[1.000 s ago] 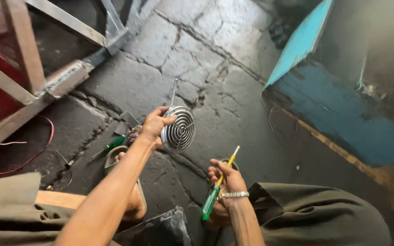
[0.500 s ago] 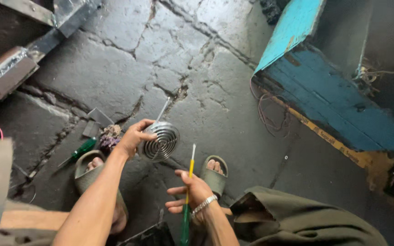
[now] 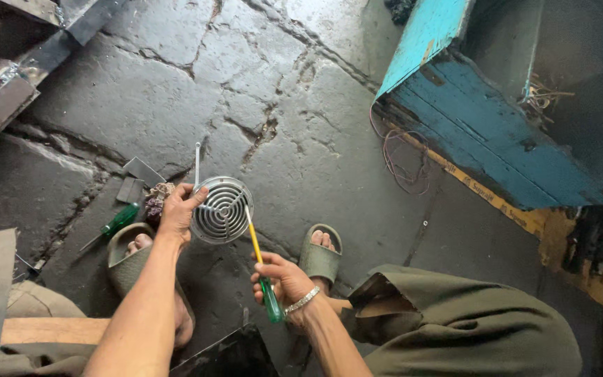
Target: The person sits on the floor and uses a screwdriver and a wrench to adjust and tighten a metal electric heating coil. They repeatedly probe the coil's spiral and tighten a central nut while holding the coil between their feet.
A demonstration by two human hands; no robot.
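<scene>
A: Head view, the only one we have. Our left hand holds a round metal grille by its left rim, above the cracked stone floor. Fingers curled closed on the edge, thumb on the ribbed face.

B: Noted. Right hand?

A: Fingers wrapped shut around the green handle of a screwdriver. Its yellow shaft slants up and its tip meets the grille's right side; we cannot tell whether it sits in a slot.

B: Handling of the grille, as we judge it?

A: Thin ribbed metal, so we judge it light and stiff, though the fine rings could bend under hard prying. The face looks shiny, likely slippery. The rim is the sound place to hold, as now. A thin metal stem rises from its top edge.

B: Counts?

A: One grille. Two screwdrivers: the one in hand, and a second green-handled screwdriver lying on the floor just beside our left foot. Two sandals: left sandal, right sandal, both worn. One blue wooden box at upper right, with one loop of thin wire on the floor against it. Flat metal scraps near the left hand, at least two. One metal frame at upper left.
</scene>
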